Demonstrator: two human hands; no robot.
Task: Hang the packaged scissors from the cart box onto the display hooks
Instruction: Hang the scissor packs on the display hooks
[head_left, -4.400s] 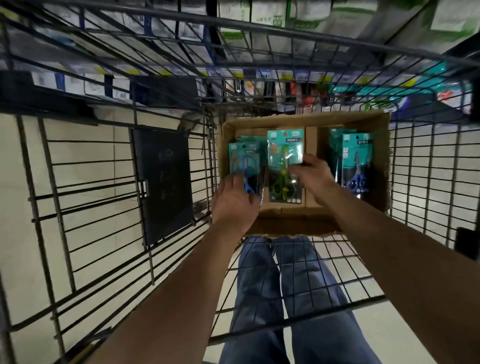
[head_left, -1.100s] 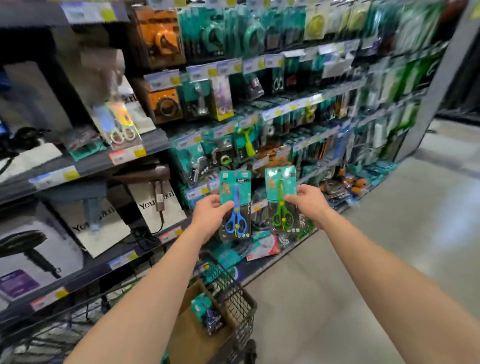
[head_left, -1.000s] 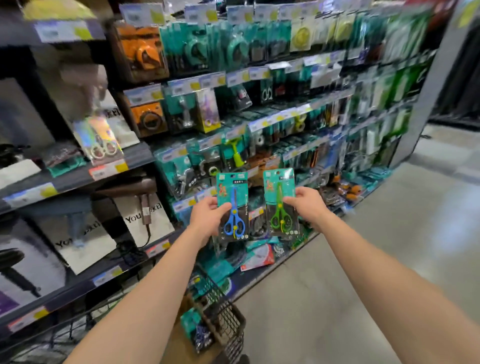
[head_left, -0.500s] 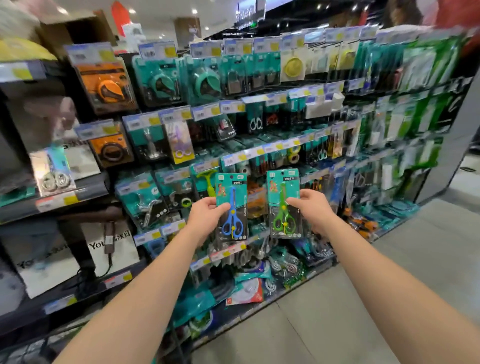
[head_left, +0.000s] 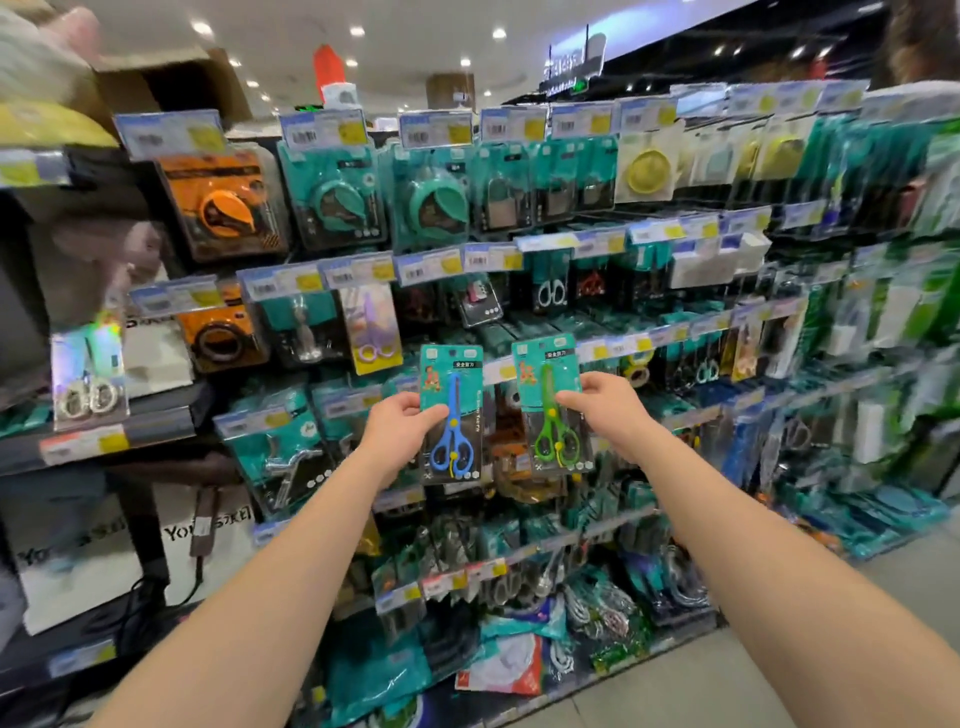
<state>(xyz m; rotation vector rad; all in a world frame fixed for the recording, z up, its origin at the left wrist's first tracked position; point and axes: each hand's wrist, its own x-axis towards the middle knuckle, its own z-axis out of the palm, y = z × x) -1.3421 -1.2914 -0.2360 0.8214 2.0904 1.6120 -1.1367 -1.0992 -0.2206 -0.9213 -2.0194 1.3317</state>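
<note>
Packaged scissors are held up side by side, one pack in each hand, in front of the display rack (head_left: 519, 322). The left thumb (head_left: 435, 413) lies across the front of the blue scissors pack (head_left: 457, 387) at its left edge, with the other fingers hidden behind the card, so the left hand (head_left: 400, 434) grips it. The right hand (head_left: 608, 410) pinches the green scissors pack (head_left: 540, 384) at its right edge, one fingertip (head_left: 566, 400) on the front. Both packs stand upright, a small gap between them, and neither hangs on a hook. Both bare forearms reach in from the near edge.

Behind the packs, rows of teal carded goods hang under price tags (head_left: 431, 265). Just above and left of the blue pack hangs a purple scissors pack (head_left: 371, 327). Farther up and left hang two orange tape measure packs (head_left: 223, 208), and high on the right a yellow round item (head_left: 647, 169). On the far left, shelves carry white boxes (head_left: 78, 561) with dark lettering. Loose packets lie on the rack's lowest level (head_left: 519, 670), beside the grey floor (head_left: 727, 675). The right end of the rack is blurred.
</note>
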